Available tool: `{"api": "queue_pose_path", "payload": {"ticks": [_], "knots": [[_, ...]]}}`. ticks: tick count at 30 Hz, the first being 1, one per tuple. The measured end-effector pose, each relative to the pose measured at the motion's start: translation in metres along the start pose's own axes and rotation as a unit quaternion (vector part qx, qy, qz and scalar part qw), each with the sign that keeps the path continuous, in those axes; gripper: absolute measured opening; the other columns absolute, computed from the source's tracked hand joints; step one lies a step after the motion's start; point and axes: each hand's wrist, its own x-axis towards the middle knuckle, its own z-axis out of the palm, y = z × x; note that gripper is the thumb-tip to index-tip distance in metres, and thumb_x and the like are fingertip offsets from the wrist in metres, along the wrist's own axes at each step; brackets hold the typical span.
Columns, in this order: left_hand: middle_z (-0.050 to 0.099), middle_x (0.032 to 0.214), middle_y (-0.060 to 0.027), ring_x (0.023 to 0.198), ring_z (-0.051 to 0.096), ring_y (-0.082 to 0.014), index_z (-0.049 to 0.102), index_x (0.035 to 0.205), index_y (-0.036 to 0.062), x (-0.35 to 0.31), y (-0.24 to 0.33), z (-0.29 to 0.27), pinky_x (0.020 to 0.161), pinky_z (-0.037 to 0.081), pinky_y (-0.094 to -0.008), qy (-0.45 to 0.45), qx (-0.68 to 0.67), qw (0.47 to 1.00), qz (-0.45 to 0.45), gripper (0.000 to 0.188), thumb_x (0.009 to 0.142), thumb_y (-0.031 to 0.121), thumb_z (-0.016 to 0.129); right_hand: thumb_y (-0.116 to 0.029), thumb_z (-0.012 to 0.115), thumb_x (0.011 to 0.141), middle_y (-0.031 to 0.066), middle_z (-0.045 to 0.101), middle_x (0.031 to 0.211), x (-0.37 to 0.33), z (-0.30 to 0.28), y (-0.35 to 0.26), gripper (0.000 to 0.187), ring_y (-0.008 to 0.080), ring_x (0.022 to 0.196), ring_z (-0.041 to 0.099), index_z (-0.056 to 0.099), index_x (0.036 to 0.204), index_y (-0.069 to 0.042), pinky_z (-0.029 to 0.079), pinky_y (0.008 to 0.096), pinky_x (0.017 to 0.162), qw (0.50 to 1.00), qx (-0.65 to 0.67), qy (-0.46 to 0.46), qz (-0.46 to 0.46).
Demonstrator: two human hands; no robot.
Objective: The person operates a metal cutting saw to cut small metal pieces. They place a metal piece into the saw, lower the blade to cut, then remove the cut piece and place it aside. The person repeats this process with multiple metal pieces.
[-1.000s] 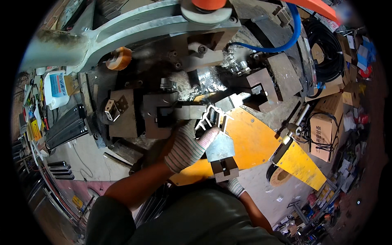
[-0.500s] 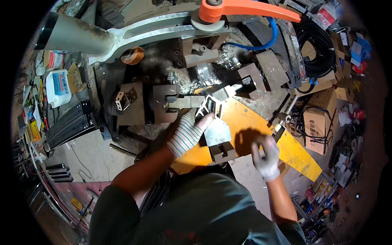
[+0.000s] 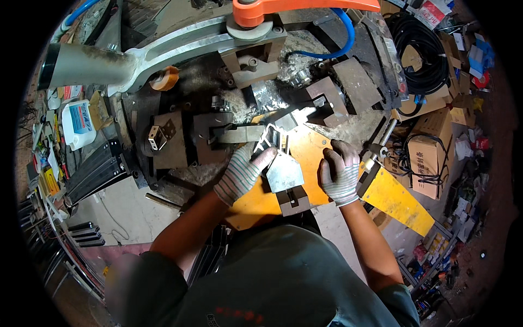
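My left hand (image 3: 242,171), in a striped, soiled glove, grips a hollow metal profile (image 3: 272,136), thumb on the near side. The profile's bright, angular cut end faces up beside a grey clamp bar (image 3: 241,134). Just below it is a silver five-sided plate (image 3: 285,173), with a dark slotted block (image 3: 294,200) at its near edge. My right hand (image 3: 341,173), gloved alike, hovers at the right of a yellow plate (image 3: 310,147). Its fingers are loosely bent, the thumb stands apart, and nothing shows in them.
An arched metal arm with an orange lever (image 3: 305,6) spans the far side. Dark fixture blocks (image 3: 328,101) surround the work spot. A metal rod with a clamp (image 3: 376,152) stands at the right. Beyond are a cardboard box (image 3: 427,163), coiled black hose (image 3: 417,65) and a white jug (image 3: 79,124).
My right hand has moved forward and slightly left, to the yellow plate. My left hand keeps its grip on the profile. The whole view has shifted a little.
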Motion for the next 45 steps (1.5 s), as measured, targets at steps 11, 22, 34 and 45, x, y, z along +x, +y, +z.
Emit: {"api": "queue_pose_path", "payload": {"ticks": [11, 22, 34, 45], "knots": [[0.070, 0.100, -0.0057, 0.092, 0.061, -0.0126, 0.066, 0.116, -0.0013, 0.004, 0.000, -0.002, 0.084, 0.051, -0.0320, -0.001, 0.078, 0.996, 0.052, 0.027, 0.103, 0.021, 0.061, -0.007, 0.068, 0.080, 0.0203, 0.063, 0.118, 0.003, -0.002, 0.002, 0.029, 0.0399, 0.108, 0.060, 0.067, 0.108, -0.004, 0.046, 0.0500, 0.094, 1.000, 0.010, -0.005, 0.012], [0.069, 0.099, -0.0009, 0.089, 0.060, -0.0100, 0.069, 0.115, 0.0004, 0.000, 0.002, 0.002, 0.080, 0.051, -0.0287, 0.007, 0.012, 1.000, 0.026, 0.025, 0.104, 0.021, 0.060, -0.007, 0.070, 0.079, 0.0217, 0.062, 0.118, 0.004, -0.005, 0.000, 0.030, 0.0424, 0.108, 0.060, 0.065, 0.108, -0.004, 0.048, 0.0519, 0.093, 1.000, 0.015, -0.006, 0.014], [0.069, 0.109, -0.0032, 0.094, 0.066, -0.0104, 0.062, 0.127, 0.0036, 0.001, -0.005, -0.003, 0.076, 0.056, -0.0275, 0.004, 0.088, 0.995, 0.050, 0.032, 0.105, 0.027, 0.057, -0.005, 0.071, 0.077, 0.0207, 0.062, 0.118, 0.003, -0.005, 0.001, 0.034, 0.0412, 0.108, 0.060, 0.064, 0.111, -0.004, 0.047, 0.0512, 0.094, 1.000, 0.018, 0.003, 0.004], [0.071, 0.104, -0.0057, 0.095, 0.065, -0.0158, 0.067, 0.117, 0.0001, -0.002, 0.005, 0.003, 0.087, 0.051, -0.0333, -0.006, -0.021, 0.999, 0.032, 0.033, 0.103, 0.029, 0.059, -0.007, 0.070, 0.079, 0.0193, 0.061, 0.119, 0.000, -0.003, 0.001, 0.034, 0.0407, 0.110, 0.059, 0.063, 0.112, -0.006, 0.046, 0.0514, 0.095, 1.000, 0.021, 0.003, 0.010]]}}
